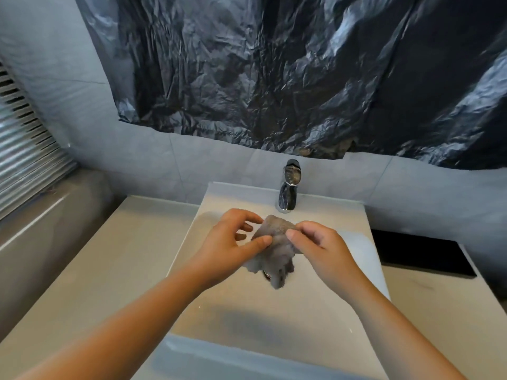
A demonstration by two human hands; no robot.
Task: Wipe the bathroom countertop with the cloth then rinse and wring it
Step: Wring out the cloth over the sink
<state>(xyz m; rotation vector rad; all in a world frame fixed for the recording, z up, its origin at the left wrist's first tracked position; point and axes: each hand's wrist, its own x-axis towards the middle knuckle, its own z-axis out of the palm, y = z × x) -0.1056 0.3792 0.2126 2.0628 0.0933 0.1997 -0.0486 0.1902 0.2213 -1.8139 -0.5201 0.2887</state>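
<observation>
One grey cloth point(277, 242) hangs over the one sink point(247, 311), just in front of the single tap point(288, 196), between two hands: the left hand point(227, 242) pinches its left edge with thumb and forefinger, the right hand point(321, 248) its right edge, each grip closed on cloth. Its lower end hides most of the drain point(266, 274). Around: one pale counter point(96, 259), one black slab point(422, 253) at right, one crumpled black sheet point(274, 78) on the wall

Over the white sink point(343, 220), a left hand point(233, 242) and a right hand point(321, 248) pinch a grey cloth point(277, 250) between them, below the chrome tap point(288, 193) at the basin's back edge, beneath crumpled black plastic sheeting point(274, 78).
</observation>
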